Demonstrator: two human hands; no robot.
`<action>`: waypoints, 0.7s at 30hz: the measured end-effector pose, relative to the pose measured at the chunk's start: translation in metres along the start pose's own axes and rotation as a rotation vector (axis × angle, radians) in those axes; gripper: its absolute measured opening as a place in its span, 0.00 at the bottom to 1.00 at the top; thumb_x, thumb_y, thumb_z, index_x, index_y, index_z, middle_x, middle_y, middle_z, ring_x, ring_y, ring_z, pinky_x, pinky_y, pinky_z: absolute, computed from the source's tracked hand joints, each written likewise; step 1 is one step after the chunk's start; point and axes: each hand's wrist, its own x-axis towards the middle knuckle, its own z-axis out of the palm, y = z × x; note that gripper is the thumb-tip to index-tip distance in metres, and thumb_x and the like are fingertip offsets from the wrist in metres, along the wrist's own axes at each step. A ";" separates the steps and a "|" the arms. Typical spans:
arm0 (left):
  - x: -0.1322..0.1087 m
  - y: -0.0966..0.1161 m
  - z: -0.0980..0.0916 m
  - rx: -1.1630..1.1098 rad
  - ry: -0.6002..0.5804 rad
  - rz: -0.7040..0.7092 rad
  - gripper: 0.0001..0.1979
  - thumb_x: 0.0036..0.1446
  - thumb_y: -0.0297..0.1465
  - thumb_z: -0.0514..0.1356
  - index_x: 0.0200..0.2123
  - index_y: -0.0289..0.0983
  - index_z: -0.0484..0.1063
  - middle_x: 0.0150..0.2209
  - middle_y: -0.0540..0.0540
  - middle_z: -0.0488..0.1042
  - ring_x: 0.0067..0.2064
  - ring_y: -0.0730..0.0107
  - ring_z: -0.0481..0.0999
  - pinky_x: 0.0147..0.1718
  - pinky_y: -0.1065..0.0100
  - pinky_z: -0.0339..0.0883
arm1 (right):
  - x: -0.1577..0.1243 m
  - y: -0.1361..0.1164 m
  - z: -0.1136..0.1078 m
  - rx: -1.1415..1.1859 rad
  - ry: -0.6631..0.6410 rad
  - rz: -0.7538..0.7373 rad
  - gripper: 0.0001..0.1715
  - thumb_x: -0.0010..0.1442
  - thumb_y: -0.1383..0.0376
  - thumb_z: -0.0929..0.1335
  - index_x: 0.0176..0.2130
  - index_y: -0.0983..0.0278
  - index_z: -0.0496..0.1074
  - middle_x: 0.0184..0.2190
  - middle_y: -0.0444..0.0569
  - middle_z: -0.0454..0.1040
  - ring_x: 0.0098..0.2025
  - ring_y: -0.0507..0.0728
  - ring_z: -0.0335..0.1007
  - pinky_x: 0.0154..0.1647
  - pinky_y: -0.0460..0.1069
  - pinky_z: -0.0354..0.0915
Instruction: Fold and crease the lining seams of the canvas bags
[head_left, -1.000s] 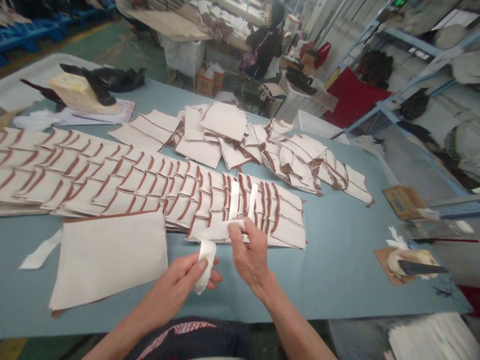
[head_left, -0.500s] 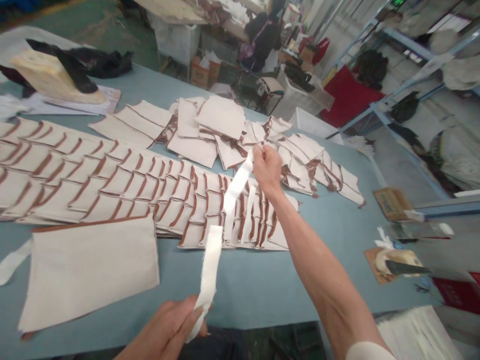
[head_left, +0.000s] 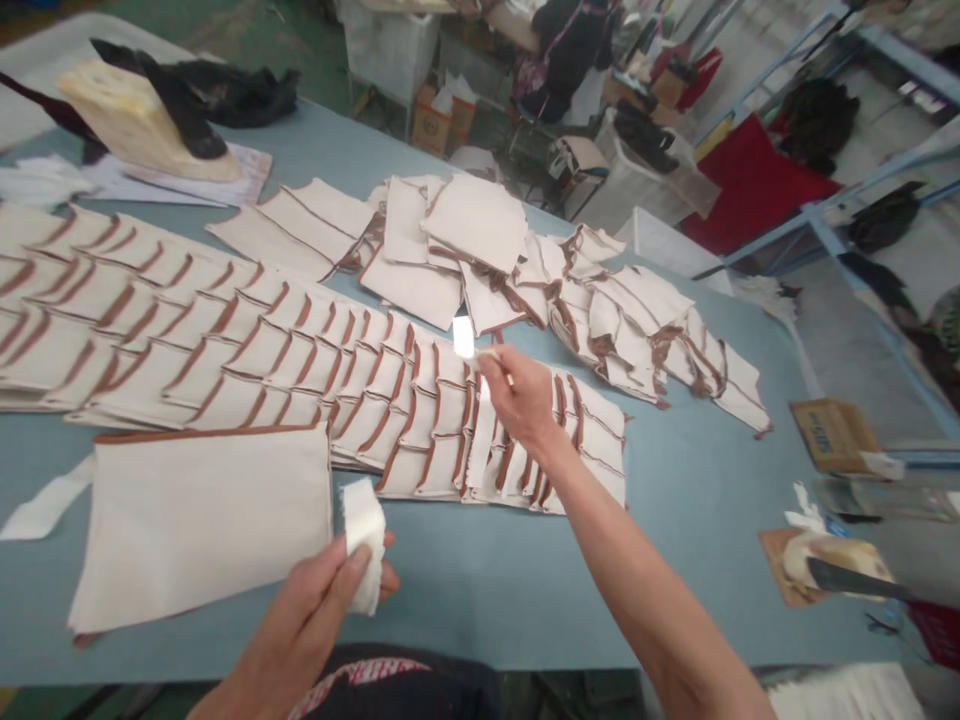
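My left hand (head_left: 330, 590) is closed on a short white fabric strip (head_left: 364, 535) near the table's front edge. Out over the right part of the overlapping rows of cream pieces with brown edging (head_left: 255, 350), my right hand (head_left: 514, 390) is pinched. A white strip (head_left: 481, 430) hangs down below its fingers, and a small bright white end (head_left: 463, 338) shows just beyond the fingertips. Left of my left hand lies a larger cream fabric panel (head_left: 206, 520) with a brown top edge, a white strip (head_left: 49, 505) poking out at its left side.
Loose cream pieces (head_left: 476, 220) lie heaped behind the rows. A yellowish block with black straps (head_left: 139, 120) sits at the back left. At the right are a cardboard box (head_left: 836, 435) and a tape dispenser (head_left: 832, 565). A person (head_left: 574, 50) sits beyond the table.
The view has shifted a little. My left hand has moved left and up, its strip now more bunched. My right hand has come down nearer the rows.
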 end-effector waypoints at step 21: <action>0.009 0.047 0.005 -0.645 -0.005 -0.104 0.20 0.59 0.41 0.77 0.48 0.34 0.85 0.38 0.40 0.90 0.35 0.56 0.89 0.35 0.62 0.86 | -0.139 -0.063 0.028 -0.040 -0.164 -0.066 0.20 0.75 0.64 0.69 0.63 0.65 0.74 0.55 0.63 0.84 0.57 0.67 0.81 0.59 0.62 0.76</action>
